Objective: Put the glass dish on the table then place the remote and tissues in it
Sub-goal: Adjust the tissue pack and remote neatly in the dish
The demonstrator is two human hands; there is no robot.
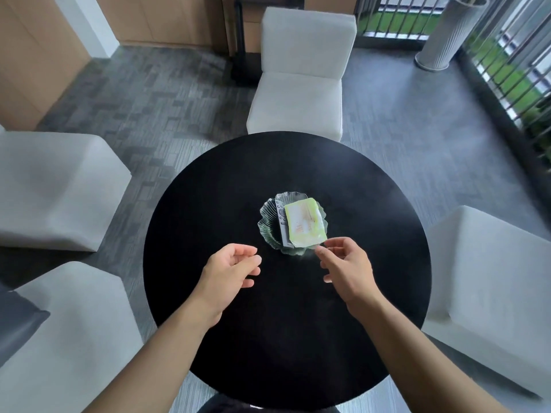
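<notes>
A scalloped clear glass dish point(267, 226) sits near the middle of the round black table point(208, 204). Inside it lies a grey remote point(281, 222), partly covered by a green and white tissue pack point(304, 222) resting on top. My right hand point(346, 265) hovers just below the pack's near right corner, fingers loosely apart and holding nothing; its fingertips are close to the dish rim. Empty too, my left hand point(232, 269) floats over the table to the lower left of the dish, fingers curled but apart.
White cushioned chairs ring the table: one at the far side point(298, 93), two at the left point(53, 189), one at the right point(489, 278). A white ribbed cylinder point(444, 34) stands by the barred window. Grey carpet covers the floor.
</notes>
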